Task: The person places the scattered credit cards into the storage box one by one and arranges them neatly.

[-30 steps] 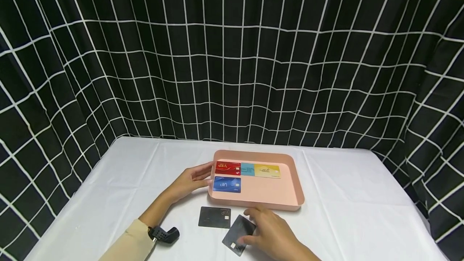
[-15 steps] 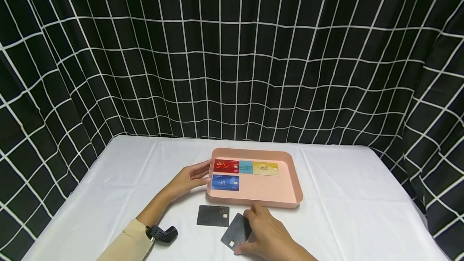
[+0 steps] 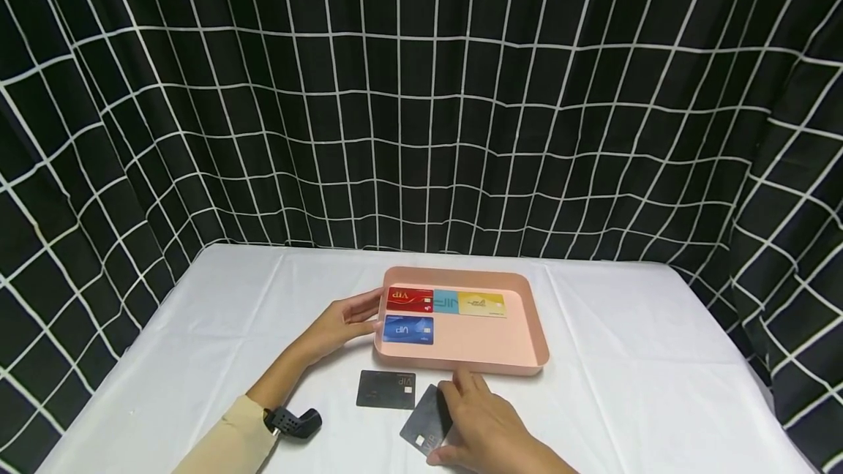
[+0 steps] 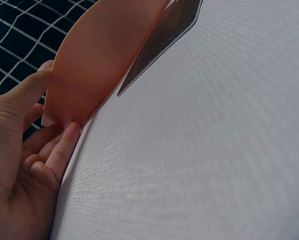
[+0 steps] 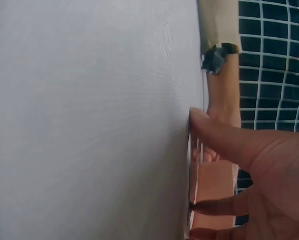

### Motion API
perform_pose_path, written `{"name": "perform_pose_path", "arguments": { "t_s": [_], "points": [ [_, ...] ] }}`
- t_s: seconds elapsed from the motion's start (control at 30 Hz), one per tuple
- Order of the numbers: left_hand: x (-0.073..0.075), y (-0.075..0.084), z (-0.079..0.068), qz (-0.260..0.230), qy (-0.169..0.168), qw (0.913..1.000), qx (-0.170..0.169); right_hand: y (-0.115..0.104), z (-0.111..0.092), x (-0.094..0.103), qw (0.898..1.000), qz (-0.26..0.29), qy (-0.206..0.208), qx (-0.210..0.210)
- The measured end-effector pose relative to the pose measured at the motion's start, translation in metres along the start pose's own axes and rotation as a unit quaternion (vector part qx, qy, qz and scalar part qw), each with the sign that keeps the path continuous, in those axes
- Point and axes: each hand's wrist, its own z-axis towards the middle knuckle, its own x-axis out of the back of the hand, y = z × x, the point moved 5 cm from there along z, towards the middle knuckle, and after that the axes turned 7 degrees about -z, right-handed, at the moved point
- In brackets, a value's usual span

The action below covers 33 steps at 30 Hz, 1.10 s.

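In the head view, a pink tray [image 3: 461, 369] lies on the table, holding a red VIP card [image 3: 410, 299], a teal card [image 3: 446, 301], a yellow card [image 3: 481, 304] and a blue VIP card [image 3: 408, 330]. My left hand [image 3: 339, 328] grips the tray's left side; in the left wrist view its thumb is at the rim and fingers lie against the outer wall [image 4: 94, 55]. Below the tray, my right hand [image 3: 484, 419] holds a tilted black VIP card [image 3: 424, 415] by its edges, between thumb and fingers, close over the tablecloth. Part of that card is hidden by the hand.
Another black VIP card [image 3: 386, 390] lies flat on the white tablecloth [image 3: 632, 357], left of the tilted one. A dark band with a device [image 3: 293, 423] is on the left wrist. Behind the table hangs a black curtain [image 3: 421, 108] with white grid lines.
The right thumb has slid from the face of the tilted black card to its lower edge, and the fingers have closed in on its upper edge. The left hand stays at the tray.
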Motion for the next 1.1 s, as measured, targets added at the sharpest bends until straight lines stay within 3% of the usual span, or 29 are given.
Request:
{"name": "perform_pose_path", "arguments": {
  "t_s": [0.47,0.87,1.1],
  "points": [
    [0.0,0.001,0.002,0.0,0.005,0.9999,0.012,0.011,-0.005,0.014,0.997,0.064,-0.029,0.028],
    [-0.002,0.003,-0.001,0.001,-0.003,1.0,-0.004,0.012,-0.005,0.011,0.997,0.061,-0.05,0.027],
    [-0.002,0.002,0.0,0.0,-0.001,1.0,0.0,0.015,-0.004,0.014,0.993,0.113,-0.028,0.025]
  ]
}}
